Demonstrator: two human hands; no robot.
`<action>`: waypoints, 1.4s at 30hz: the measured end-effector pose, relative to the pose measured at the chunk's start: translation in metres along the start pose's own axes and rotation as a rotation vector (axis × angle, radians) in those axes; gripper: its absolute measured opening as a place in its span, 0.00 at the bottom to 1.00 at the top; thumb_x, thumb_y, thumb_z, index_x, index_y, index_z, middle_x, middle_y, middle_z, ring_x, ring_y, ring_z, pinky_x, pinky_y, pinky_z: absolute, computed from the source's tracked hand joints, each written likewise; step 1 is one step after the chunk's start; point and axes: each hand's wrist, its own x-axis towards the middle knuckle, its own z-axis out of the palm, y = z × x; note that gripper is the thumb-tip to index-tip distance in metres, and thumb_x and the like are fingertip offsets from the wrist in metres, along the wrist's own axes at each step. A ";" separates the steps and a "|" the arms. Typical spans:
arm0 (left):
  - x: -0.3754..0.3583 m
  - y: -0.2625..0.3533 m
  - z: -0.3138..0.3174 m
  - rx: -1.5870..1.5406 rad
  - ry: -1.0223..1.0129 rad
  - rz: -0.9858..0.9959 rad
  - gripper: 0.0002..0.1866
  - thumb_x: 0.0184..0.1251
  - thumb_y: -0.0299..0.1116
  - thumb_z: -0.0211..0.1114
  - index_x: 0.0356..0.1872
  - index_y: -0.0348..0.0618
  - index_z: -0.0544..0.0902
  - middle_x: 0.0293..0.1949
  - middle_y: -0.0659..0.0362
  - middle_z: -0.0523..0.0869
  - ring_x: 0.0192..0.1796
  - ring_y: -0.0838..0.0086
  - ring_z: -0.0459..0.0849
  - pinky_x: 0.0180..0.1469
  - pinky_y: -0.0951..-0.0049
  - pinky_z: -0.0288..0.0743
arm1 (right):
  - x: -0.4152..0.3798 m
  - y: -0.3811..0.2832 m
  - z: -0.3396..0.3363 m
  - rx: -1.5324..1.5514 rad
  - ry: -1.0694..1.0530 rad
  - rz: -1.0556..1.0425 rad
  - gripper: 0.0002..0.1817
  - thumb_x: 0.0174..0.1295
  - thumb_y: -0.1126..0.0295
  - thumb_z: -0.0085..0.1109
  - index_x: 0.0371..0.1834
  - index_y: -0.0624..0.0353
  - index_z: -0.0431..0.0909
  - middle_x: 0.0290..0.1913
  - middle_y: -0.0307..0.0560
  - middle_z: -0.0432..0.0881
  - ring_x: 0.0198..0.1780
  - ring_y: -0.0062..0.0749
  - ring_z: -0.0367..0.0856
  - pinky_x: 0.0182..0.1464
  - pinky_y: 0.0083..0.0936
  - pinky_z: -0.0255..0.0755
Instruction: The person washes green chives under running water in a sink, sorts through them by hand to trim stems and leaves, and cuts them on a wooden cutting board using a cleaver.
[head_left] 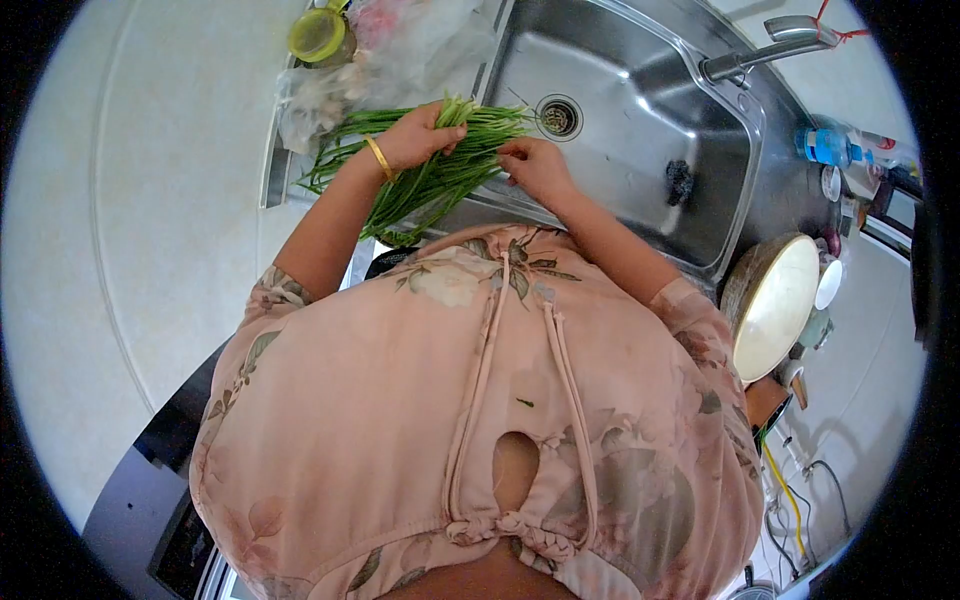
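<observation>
A bunch of long, thin green vegetable stalks (440, 185) lies over the near left corner of the sink, its pale cut ends toward the basin. My left hand (425, 138), with a gold bracelet at the wrist, is closed around the upper part of the bunch. At the right end of the stalks, my right hand (538, 168) is closed in a pinch beside the cut tips. What sits between its fingertips is hidden. The metal sink (620, 150) opens just beyond both hands, its drain (558, 118) close to the stalk ends.
Clear plastic bags (400, 60) and a jar with a yellow-green lid (317, 35) stand behind my left hand. A dark clump (680, 183) lies in the basin under the faucet (765, 55). At right are a large bowl (775, 308) and a blue-labelled bottle (828, 147).
</observation>
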 end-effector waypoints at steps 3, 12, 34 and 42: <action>0.004 -0.003 0.002 0.005 0.004 -0.023 0.12 0.61 0.39 0.59 0.37 0.42 0.74 0.24 0.67 0.73 0.28 0.83 0.68 0.31 0.80 0.64 | 0.005 0.007 0.019 -0.204 0.148 -0.164 0.12 0.50 0.67 0.60 0.34 0.65 0.79 0.26 0.52 0.80 0.27 0.37 0.80 0.31 0.27 0.73; 0.006 -0.008 0.005 0.010 0.026 -0.011 0.07 0.62 0.32 0.58 0.35 0.40 0.71 0.21 0.67 0.72 0.23 0.82 0.67 0.27 0.79 0.64 | 0.016 -0.002 0.035 -0.396 0.248 -0.101 0.11 0.48 0.64 0.59 0.28 0.59 0.79 0.29 0.55 0.80 0.33 0.50 0.78 0.36 0.41 0.71; 0.008 -0.018 0.001 -0.014 0.036 -0.071 0.09 0.61 0.34 0.58 0.33 0.40 0.72 0.22 0.65 0.74 0.25 0.81 0.70 0.29 0.79 0.65 | -0.005 0.079 -0.097 0.865 -0.024 0.347 0.15 0.55 0.63 0.58 0.41 0.60 0.74 0.31 0.43 0.79 0.32 0.29 0.77 0.32 0.24 0.68; 0.012 -0.023 0.000 0.102 0.056 -0.071 0.09 0.61 0.35 0.59 0.31 0.40 0.71 0.21 0.64 0.74 0.23 0.80 0.69 0.28 0.78 0.65 | 0.001 0.044 -0.071 -0.393 0.072 0.113 0.17 0.51 0.59 0.62 0.37 0.61 0.77 0.30 0.52 0.80 0.33 0.43 0.79 0.39 0.34 0.72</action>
